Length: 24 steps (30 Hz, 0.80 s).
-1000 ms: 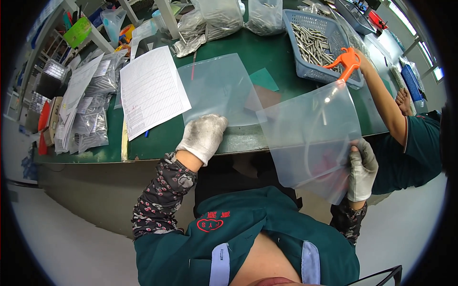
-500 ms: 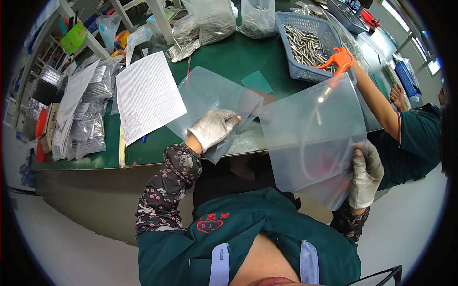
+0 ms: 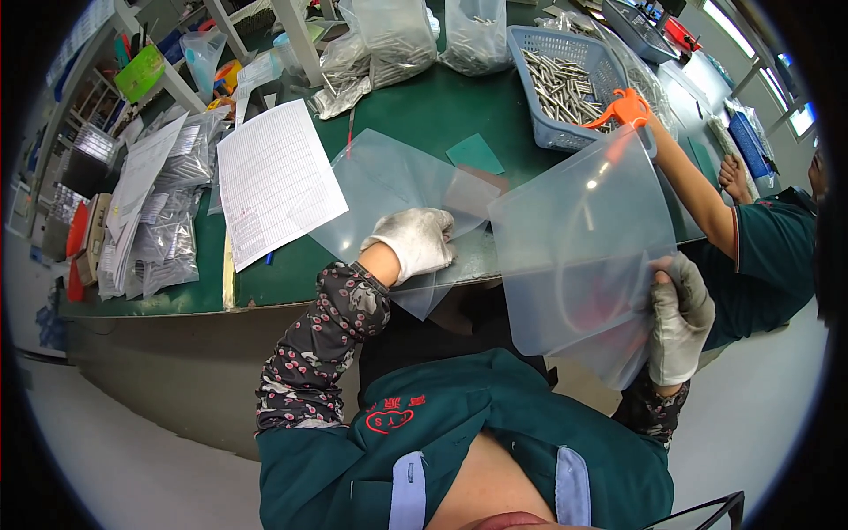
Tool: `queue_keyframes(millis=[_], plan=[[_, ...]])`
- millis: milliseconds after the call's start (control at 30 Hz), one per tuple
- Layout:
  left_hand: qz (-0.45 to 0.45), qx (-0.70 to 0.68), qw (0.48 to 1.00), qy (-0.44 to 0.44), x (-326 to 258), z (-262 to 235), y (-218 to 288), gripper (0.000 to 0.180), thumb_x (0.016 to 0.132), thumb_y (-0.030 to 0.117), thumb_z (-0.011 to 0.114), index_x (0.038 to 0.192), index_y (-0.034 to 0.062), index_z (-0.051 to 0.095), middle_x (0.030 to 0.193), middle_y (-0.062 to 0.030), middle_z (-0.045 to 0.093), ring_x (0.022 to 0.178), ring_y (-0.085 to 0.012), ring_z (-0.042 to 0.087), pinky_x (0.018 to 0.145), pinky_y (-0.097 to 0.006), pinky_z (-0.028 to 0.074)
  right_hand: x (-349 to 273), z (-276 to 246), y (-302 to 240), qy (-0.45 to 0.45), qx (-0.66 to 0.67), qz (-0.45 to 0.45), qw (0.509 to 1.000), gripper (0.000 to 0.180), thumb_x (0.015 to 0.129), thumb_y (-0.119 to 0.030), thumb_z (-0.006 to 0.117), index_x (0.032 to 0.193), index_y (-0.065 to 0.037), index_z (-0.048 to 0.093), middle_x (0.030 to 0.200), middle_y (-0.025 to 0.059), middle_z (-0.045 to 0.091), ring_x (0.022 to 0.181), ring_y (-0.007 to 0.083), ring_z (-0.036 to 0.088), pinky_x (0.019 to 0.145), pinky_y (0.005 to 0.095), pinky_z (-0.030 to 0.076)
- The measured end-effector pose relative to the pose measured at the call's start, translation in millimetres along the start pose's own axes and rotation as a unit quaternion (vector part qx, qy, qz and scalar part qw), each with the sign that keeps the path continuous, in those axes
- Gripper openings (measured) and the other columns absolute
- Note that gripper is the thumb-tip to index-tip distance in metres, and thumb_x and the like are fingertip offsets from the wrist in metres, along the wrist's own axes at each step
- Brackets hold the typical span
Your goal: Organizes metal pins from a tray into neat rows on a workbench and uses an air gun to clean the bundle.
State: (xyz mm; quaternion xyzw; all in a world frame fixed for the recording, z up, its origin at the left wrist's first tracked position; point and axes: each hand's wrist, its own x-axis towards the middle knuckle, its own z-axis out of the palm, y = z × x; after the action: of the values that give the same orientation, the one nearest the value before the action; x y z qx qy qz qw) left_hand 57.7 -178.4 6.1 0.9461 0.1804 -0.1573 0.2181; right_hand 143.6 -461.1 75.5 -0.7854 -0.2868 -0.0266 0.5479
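Glossy clear plastic bag (image 3: pixel 579 247)

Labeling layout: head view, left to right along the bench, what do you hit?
Stack of bagged parts → printed sheet → left hand on clear bag → held bag → right hand.

Left hand (image 3: pixel 413 243) was flat on the clear bag (image 3: pixel 389 190) at the tabletop (image 3: pixel 291 283) edge; since then its grip closed on the bag's near edge, lifting and skewing it off the edge. Right hand (image 3: pixel 678 314) shifted slightly, and its held bag (image 3: pixel 579 252) now hangs more upright.
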Motion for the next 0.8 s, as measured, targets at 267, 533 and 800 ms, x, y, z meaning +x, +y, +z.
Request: queue_keyframes(millis=[267, 533, 800], plan=[[-0.004, -0.025, 0.982, 0.188, -14.9, 11.7, 9.7, 0.019, 0.079, 0.025, 0.054, 0.081, 0.0063, 0.059, 0.084, -0.0131, 0.062, 0.082, -0.0333, 0.062, 0.074, -0.042, 0.05, -4.0, 4.7, -3.2, -0.013, 0.031, 0.01, 0.999, 0.015, 0.089, -0.011, 0.061, 0.095, 0.002, 0.061, 0.063, -0.0008, 0.053, 0.055, 0.0067, 0.049, 0.052, 0.0205, 0.038], [0.035, 0.071, 0.943, 0.322, -26.0, 26.9, 18.0, 0.014, 0.076, 0.021, 0.059, 0.072, 0.0074, 0.058, 0.076, -0.0101, 0.061, 0.073, -0.0293, 0.063, 0.066, -0.041, 0.051, 0.3, 35.4, -3.0, -0.107, 0.043, -0.02, 0.993, 0.009, 0.085, -0.002, 0.058, 0.09, 0.004, 0.06, 0.059, 0.0032, 0.053, 0.052, 0.0086, 0.05, 0.052, 0.0231, 0.041], [0.015, 0.108, 0.925, 0.363, -37.3, 20.1, 16.4, 0.011, 0.075, 0.019, 0.062, 0.074, 0.0084, 0.06, 0.074, -0.0095, 0.061, 0.07, -0.0286, 0.062, 0.062, -0.04, 0.051, 8.6, 73.8, 32.6, -0.124, 0.045, 0.005, 0.991, 0.015, 0.084, -0.012, 0.06, 0.095, -0.001, 0.063, 0.061, 0.0145, 0.059, 0.052, 0.0183, 0.059, 0.052, 0.0284, 0.046]])
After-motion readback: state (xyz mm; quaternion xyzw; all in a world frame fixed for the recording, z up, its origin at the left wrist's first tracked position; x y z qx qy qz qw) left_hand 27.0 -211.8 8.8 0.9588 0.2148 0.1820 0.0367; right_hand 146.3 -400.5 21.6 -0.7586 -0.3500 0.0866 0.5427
